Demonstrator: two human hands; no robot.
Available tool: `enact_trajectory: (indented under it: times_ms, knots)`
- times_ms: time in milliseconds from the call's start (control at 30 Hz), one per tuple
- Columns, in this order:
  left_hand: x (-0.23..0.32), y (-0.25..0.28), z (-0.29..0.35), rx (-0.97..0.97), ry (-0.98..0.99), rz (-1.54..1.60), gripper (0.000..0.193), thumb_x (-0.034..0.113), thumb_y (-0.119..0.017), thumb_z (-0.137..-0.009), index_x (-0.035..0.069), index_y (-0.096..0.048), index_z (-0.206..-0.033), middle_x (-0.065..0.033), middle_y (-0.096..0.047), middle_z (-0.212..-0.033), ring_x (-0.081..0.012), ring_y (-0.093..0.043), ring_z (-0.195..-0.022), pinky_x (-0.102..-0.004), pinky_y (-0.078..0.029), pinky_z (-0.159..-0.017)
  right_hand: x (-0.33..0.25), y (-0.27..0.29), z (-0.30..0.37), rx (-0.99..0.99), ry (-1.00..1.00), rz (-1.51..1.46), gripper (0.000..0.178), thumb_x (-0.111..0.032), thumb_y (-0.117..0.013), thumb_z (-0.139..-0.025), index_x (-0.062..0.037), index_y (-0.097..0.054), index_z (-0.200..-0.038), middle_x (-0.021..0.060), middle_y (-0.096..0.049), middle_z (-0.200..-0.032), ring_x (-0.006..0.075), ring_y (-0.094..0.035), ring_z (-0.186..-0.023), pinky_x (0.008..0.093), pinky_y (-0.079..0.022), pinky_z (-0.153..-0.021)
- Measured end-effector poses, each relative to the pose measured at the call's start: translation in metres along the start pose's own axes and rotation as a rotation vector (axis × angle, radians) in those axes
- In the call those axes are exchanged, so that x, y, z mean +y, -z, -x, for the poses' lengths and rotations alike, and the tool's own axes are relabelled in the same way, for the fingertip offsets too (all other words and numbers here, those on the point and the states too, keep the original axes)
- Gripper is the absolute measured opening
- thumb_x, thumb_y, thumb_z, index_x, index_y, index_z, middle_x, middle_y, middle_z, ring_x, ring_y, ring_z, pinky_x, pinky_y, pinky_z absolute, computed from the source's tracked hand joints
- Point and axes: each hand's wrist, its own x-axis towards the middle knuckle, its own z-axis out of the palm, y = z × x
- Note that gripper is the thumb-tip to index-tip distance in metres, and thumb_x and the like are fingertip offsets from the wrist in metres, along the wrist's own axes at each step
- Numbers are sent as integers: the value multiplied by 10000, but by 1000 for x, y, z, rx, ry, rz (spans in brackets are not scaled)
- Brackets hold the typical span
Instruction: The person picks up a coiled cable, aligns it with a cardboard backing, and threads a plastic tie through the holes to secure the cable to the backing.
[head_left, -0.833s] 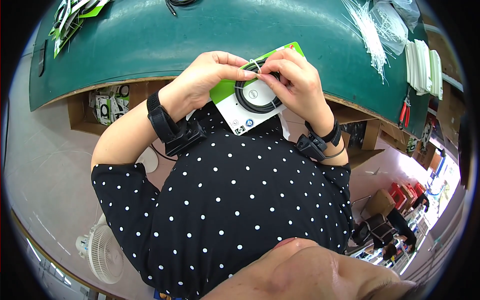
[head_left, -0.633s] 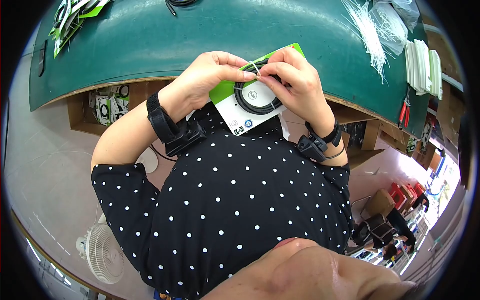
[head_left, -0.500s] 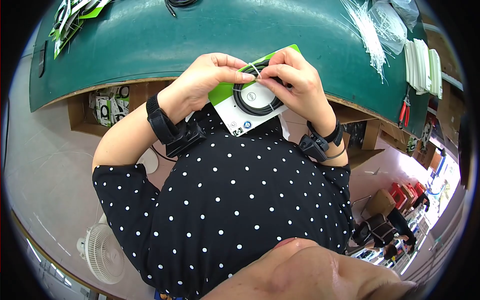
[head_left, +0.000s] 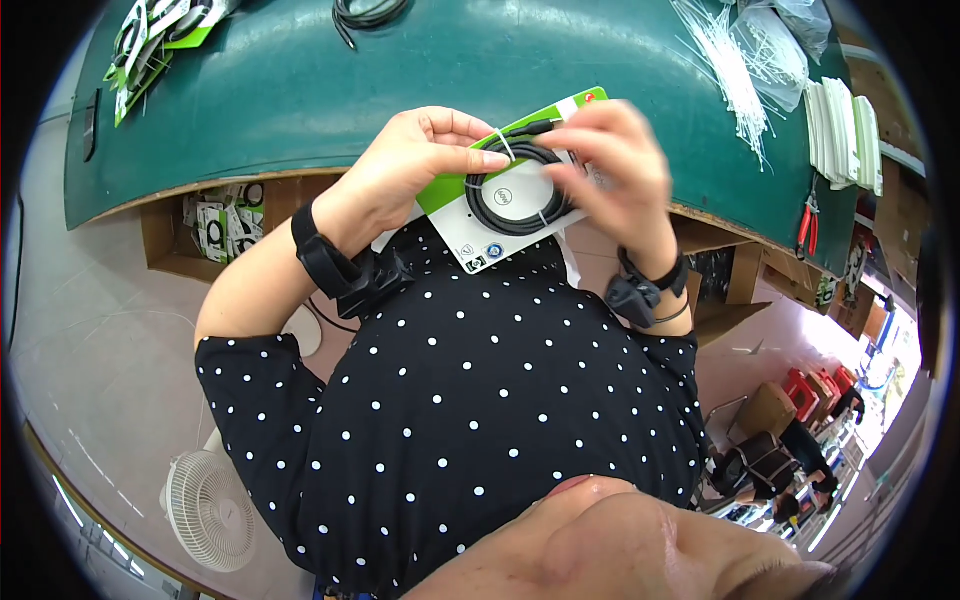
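A green and white packaging card [head_left: 470,225] with a coiled black cable [head_left: 505,200] laid on it is held in front of my chest at the edge of the green table [head_left: 300,90]. My left hand [head_left: 415,160] grips the card's upper left side, thumb and forefinger pinching a thin white tie at the top of the coil. My right hand [head_left: 615,165] is blurred, its fingers resting on the coil's right side and the card's top end. Both wrists carry black bands.
A bundle of white ties [head_left: 730,60] and a stack of white cards [head_left: 840,120] lie at the table's right. More green cards [head_left: 150,40] lie far left, another black cable [head_left: 365,15] at the top. Red pliers [head_left: 805,225], a box of packed cables [head_left: 215,225], a floor fan [head_left: 210,510].
My right hand has shifted to the right across the coil and is now blurred. The card has tipped slightly; my left hand keeps its pinch.
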Motion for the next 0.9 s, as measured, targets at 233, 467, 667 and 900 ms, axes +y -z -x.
enact_trajectory:
  times_ms: [233, 467, 667, 900]
  knots:
    - [22, -8, 17, -64, -103, -9, 282, -20, -755, -757, -21, -615, -1002, -110, -696, -940, -141, -667, -835, -266, -538, -789, 34, 22, 13, 242, -494, -454, 205, -127, -607, -901, 37, -649, -1018, 88, -638, -1035, 141, -620, -852, 251, -500, -733]
    - [31, -10, 7, -112, -99, 37, 266, -30, -743, -766, -8, -608, -993, -108, -695, -952, -143, -669, -853, -263, -536, -799, 73, -40, 71, 226, -582, -1455, 380, -220, -543, -964, 50, -533, -1231, 156, -640, -1122, 157, -656, -901, 227, -542, -748]
    - [29, -5, 1, -107, -83, 64, 238, -73, -685, -792, 24, -605, -994, -89, -682, -965, -142, -658, -867, -267, -533, -796, 93, -38, 68, 51, -70, -528, 364, -198, -532, -965, 40, -519, -1241, 153, -641, -1118, 160, -652, -935, 202, -549, -717]
    - [23, 2, -5, -98, -65, 94, 232, -65, -683, -798, 27, -609, -998, -92, -683, -970, -147, -659, -868, -269, -531, -792, 74, -34, 59, 117, -318, -595, 397, -225, -713, -785, -93, -604, -1143, 85, -622, -1098, 252, -589, -968, 353, -470, -815]
